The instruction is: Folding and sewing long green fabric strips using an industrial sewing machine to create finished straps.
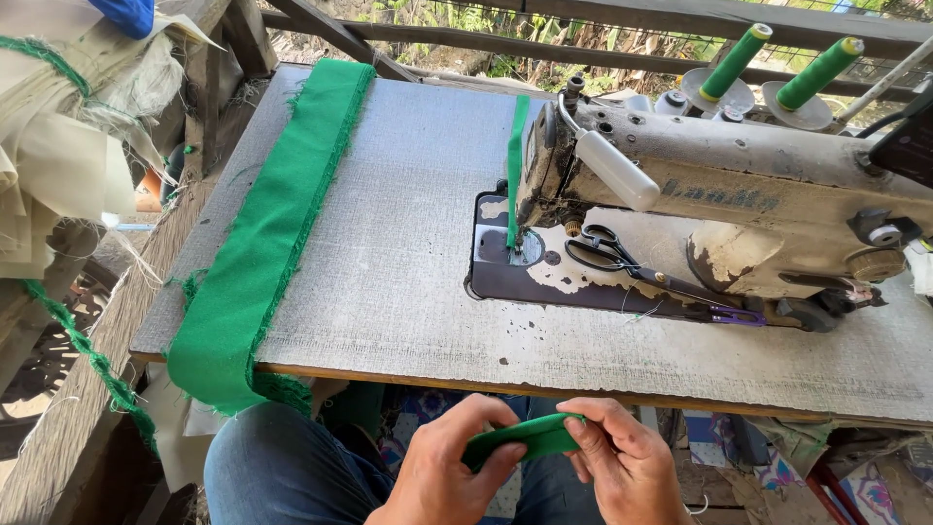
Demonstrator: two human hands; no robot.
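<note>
At nine o'clock in the view a heap of cream cloth (53, 156) hangs over a wooden rail, bound with frayed green edging. Just to its right a long green fabric band (267, 233) lies along the left edge of the grey bench (408, 253), running from eleven o'clock down to seven o'clock, where its end droops over the front edge.

Below the bench, at six o'clock, the person's knee in blue jeans (282, 467) shows. Above it the left hand (442, 467) pinches one end of a small folded green fabric piece (525, 435); thumb and fingers are clamped on it. The right hand (622, 457) grips the other end, its fingers likewise shut on the cloth. The piece sits between the two hands, just under the front edge of the bench and clear of it.

On the bench at one to three o'clock stands a worn sewing machine (700, 194). A narrow green strip (515, 165) hangs down its head to the needle plate. Black scissors (603, 251) lie on the machine bed beside the needle, and something small and purple (734, 315), possibly a thread snip, rests further right. Two green thread cones (777, 68) stand behind the machine at two o'clock.
</note>
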